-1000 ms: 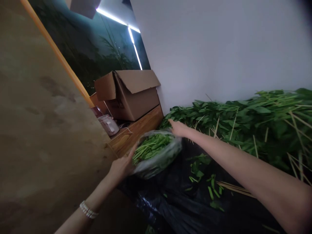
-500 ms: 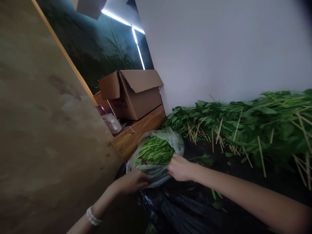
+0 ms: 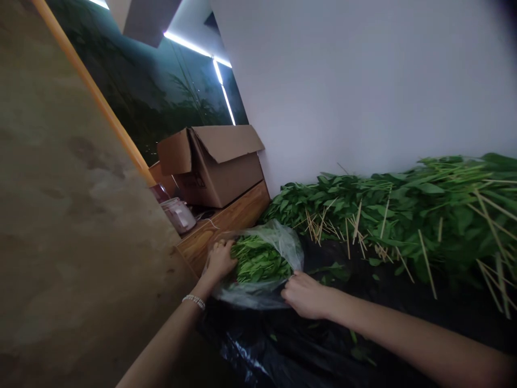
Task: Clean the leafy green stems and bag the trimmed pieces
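A clear plastic bag (image 3: pixel 283 245) full of green leafy stems (image 3: pixel 258 261) lies on black plastic sheeting (image 3: pixel 323 345) on the floor. My left hand (image 3: pixel 220 260), with a beaded bracelet on the wrist, grips the bag's far-left rim, fingers curled over it. Closed on the bag's near edge at its right is my right hand (image 3: pixel 305 295). Both hands hold the bag's mouth apart.
A long heap of leafy greens with pale cut stalks (image 3: pixel 404 215) lies along the white wall. An open cardboard box (image 3: pixel 214 164) sits on a wooden ledge (image 3: pixel 226 221) beside a small white container (image 3: pixel 180 214). A brown wall (image 3: pixel 60 215) rises at left.
My left hand has moved from under the bag's near side up to its far-left rim. My right hand came back from the greens heap to the bag's near edge.
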A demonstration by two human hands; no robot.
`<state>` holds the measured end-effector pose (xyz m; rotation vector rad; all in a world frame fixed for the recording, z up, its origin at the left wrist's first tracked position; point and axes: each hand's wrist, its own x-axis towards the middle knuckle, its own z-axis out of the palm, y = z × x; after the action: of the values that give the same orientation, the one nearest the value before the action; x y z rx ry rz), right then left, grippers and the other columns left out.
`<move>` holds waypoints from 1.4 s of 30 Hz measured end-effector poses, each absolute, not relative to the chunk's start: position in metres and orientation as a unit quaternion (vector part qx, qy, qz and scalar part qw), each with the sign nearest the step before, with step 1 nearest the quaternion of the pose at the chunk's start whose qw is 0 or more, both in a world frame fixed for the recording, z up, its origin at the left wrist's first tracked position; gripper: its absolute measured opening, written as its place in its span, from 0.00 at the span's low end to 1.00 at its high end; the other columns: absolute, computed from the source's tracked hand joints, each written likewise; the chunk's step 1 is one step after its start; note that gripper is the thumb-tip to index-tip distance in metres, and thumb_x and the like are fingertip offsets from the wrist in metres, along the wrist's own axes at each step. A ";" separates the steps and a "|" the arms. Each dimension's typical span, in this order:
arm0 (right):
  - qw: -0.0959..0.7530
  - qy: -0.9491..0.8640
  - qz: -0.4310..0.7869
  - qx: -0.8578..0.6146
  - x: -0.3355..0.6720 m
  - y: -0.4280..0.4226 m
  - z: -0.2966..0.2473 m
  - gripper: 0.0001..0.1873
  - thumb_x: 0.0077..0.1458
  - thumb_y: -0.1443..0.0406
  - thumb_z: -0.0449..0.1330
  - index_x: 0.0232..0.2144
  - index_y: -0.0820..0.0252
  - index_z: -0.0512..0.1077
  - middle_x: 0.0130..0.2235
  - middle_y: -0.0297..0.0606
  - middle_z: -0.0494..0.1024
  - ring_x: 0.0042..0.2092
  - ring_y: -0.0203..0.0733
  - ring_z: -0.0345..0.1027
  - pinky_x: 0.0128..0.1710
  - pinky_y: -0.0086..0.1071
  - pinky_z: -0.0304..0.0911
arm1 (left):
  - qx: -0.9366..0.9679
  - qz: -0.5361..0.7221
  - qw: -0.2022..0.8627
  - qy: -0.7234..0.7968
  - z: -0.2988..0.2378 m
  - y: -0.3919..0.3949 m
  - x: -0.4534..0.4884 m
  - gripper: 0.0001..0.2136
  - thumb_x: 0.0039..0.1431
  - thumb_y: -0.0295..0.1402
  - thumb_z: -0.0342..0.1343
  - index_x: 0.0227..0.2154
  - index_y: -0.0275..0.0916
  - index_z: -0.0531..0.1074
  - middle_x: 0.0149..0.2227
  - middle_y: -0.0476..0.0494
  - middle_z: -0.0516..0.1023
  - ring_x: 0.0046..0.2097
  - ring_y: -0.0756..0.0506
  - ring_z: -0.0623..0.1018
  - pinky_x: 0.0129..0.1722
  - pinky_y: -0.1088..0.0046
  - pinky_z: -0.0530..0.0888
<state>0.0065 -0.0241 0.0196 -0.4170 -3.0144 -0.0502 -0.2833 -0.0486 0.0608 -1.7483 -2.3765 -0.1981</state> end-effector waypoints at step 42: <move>0.112 -0.989 0.023 -0.092 -0.037 -0.059 0.013 0.12 0.53 0.75 0.53 0.38 0.61 0.73 0.38 0.42 0.79 0.44 0.45 0.71 0.46 0.38 0.59 | -0.815 -0.052 0.185 -0.547 0.015 -0.183 -0.244 0.08 0.63 0.26 0.48 0.38 0.41 0.72 0.52 0.41 0.73 0.55 0.41 0.69 0.51 0.58 0.64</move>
<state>-0.0371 -0.0588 0.0129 -0.2696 -2.9042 0.0684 -0.2437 -0.1828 0.0152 -2.2957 -1.5417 -0.1464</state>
